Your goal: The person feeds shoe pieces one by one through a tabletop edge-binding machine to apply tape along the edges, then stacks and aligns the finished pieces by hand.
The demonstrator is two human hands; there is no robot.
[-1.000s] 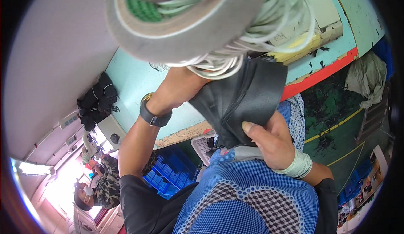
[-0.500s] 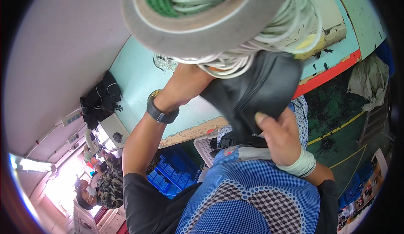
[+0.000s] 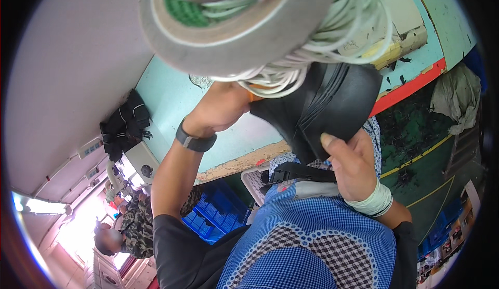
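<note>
A stack of thin black sheets point(image 3: 343, 102), like leather or rubber, hangs above my lap in front of the table edge. My right hand point(image 3: 353, 161) pinches its lower edge, thumb on top, with a white band round the wrist. At the stack's left side my left hand point(image 3: 221, 107) is closed, a dark watch band on its wrist. Something orange point(image 3: 254, 96) shows at its fingertips, but white cords hide most of it. The bundle of white cords point(image 3: 358, 34) hangs just over the sheets, beside a large grey ring point(image 3: 228, 55).
A pale green table point(image 3: 174, 102) with a worn edge lies ahead, and black scraps point(image 3: 400, 78) lie on its right part. Blue crates point(image 3: 215, 216) stand on the floor at left. A person in camouflage clothing point(image 3: 138, 226) is farther left. Grey cloth point(image 3: 457, 99) hangs at right.
The black sheets have shifted slightly right and their layered edges show more sharply. My left hand has moved a little left. The ring and cords sit farther left in the picture.
</note>
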